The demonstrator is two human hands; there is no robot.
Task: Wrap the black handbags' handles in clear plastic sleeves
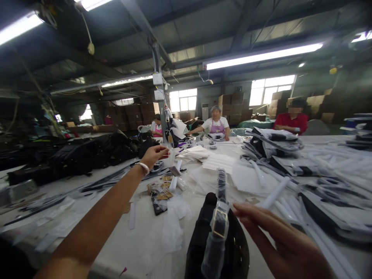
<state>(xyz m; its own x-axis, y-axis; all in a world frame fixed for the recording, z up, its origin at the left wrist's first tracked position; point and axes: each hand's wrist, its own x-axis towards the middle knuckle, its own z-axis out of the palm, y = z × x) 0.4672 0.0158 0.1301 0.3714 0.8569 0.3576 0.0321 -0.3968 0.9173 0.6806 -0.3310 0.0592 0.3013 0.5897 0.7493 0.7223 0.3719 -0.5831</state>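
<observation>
A black bag (200, 236) stands on the table in front of me. Its strap (221, 186) is wrapped in clear plastic, and a gold-coloured buckle (220, 223) shows through the wrap. Close to the bag's right side is my right hand (281, 236), its fingers stretched out towards the strap; no held thing shows in it. My left hand (155, 157) reaches far forward over the table, thumb and fingers pinched together. Whatever is between those fingertips, if anything, is too small to make out. Below it lie brown paper tags (165, 190) and crumpled thin plastic (176, 211).
White paper sheets (217, 162) lie mid-table. Wrapped bag parts (273, 141) and white tubes (276, 192) crowd the right. Black bags (78, 155) are heaped at left. A metal post (159, 104) rises beyond my left hand. Co-workers sit across the table, one in a pink apron (217, 128).
</observation>
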